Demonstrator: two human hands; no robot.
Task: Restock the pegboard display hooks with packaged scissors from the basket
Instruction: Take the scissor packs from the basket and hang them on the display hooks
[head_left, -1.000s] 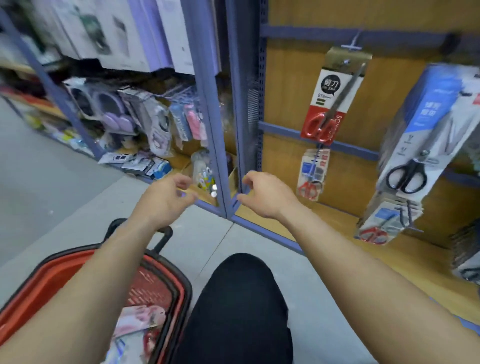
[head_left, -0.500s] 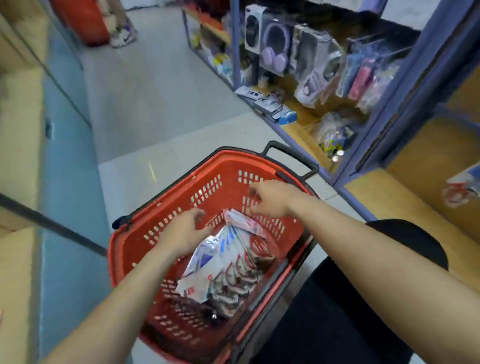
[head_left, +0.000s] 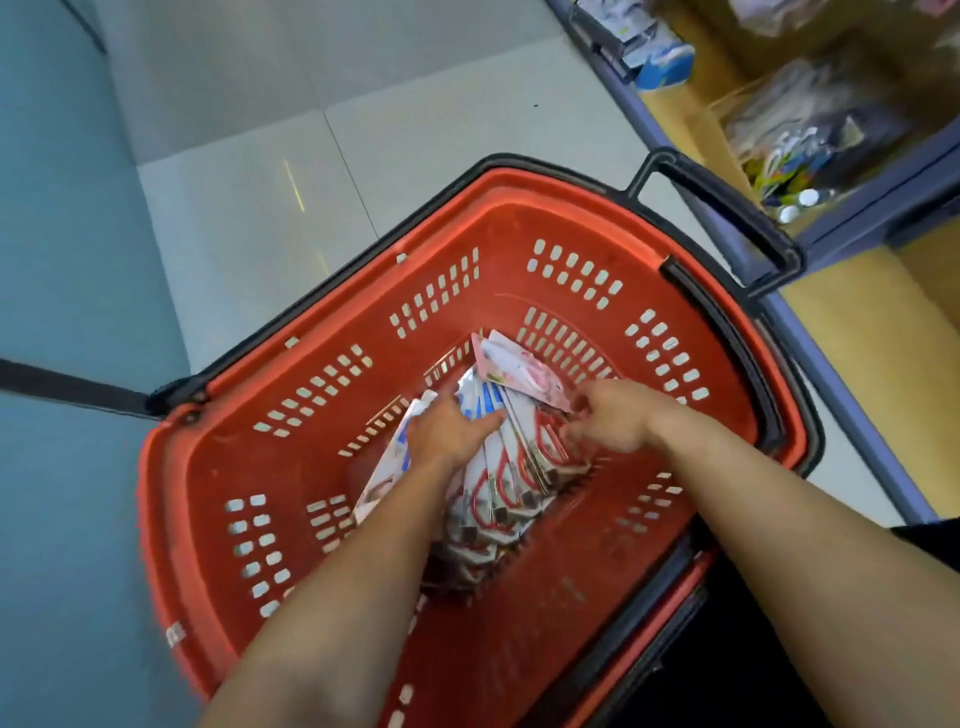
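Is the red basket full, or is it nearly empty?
Partly filled. One stack of scissors packs lies in the middle of the basket, and the bare red floor shows all around it.

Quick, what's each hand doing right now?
Left hand: open, flat on the scissor packs.
Right hand: fingers curled at the packs; grip cannot be told.

You have the red shopping basket (head_left: 218, 467) standing on the grey tiled floor (head_left: 249, 218), close beside the shelf unit's blue base rail (head_left: 851, 410).
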